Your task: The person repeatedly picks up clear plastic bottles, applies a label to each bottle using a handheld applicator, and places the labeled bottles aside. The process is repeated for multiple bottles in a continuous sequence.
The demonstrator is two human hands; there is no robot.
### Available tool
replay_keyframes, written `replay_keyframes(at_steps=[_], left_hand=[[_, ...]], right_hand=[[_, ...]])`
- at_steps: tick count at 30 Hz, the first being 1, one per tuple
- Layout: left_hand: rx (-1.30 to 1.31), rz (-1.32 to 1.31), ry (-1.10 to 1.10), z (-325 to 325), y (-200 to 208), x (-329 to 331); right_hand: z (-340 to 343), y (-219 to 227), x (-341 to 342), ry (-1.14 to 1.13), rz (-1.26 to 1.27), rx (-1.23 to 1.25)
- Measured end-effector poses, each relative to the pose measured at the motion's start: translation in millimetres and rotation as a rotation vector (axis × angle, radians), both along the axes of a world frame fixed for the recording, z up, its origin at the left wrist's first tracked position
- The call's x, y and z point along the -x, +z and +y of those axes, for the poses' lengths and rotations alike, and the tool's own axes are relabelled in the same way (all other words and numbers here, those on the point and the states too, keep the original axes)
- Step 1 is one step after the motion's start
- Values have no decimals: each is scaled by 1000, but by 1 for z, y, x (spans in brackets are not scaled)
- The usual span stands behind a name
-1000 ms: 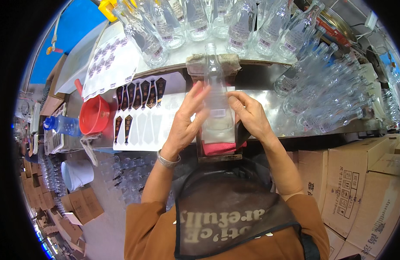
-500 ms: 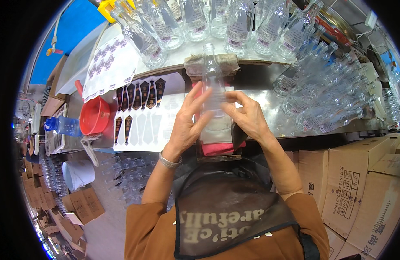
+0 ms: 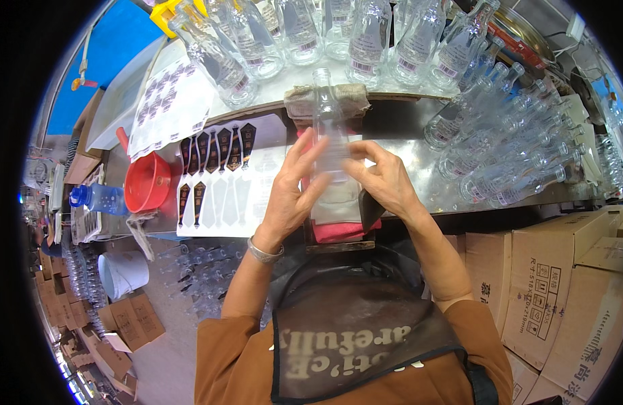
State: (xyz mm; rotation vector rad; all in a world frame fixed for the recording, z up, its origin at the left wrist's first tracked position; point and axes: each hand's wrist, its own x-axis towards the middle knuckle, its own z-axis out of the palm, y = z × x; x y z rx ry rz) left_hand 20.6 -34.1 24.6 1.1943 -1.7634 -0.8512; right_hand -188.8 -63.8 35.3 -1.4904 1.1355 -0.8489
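A clear glass bottle lies on a cloth-padded rest, its neck pointing away from me. Its lower body is smeared by motion. My left hand is at the bottle's left side, with thumb and fingers curved apart and their tips against the glass. From the right, my right hand meets the bottle with thumb and forefinger, the other fingers bent. Between them the two hands hold the bottle. Left of the rest lies a sheet of dark tie-shaped stickers, with several backing spaces bare.
Labelled bottles stand along the raised shelf ahead, and more bottles lean in rows at the right. A red dipper, a blue jug and a label sheet are at the left. Cardboard boxes stand lower right.
Both hands stay at the bottle almost unmoved. The bottle has shifted slightly left in the picture, along with the shelf and rest, and its body is blurred in both frames.
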Motion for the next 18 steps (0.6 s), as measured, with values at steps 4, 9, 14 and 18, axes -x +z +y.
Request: replay_keyframes(at_steps=[4,9,14,18], left_hand=[[-6,-6,3,-1,1,0],[-6,-12,8,-1,-1,1],[-8,-23,27,1,0,2],[-7,-31,36,1,2,2]], right_hand=[[-1,-3,0,-2,-10,1],[-2,-6,0,5,-39,15],[-2,-1,1,14,0,6],[-13,-27,9,53,-101,79]])
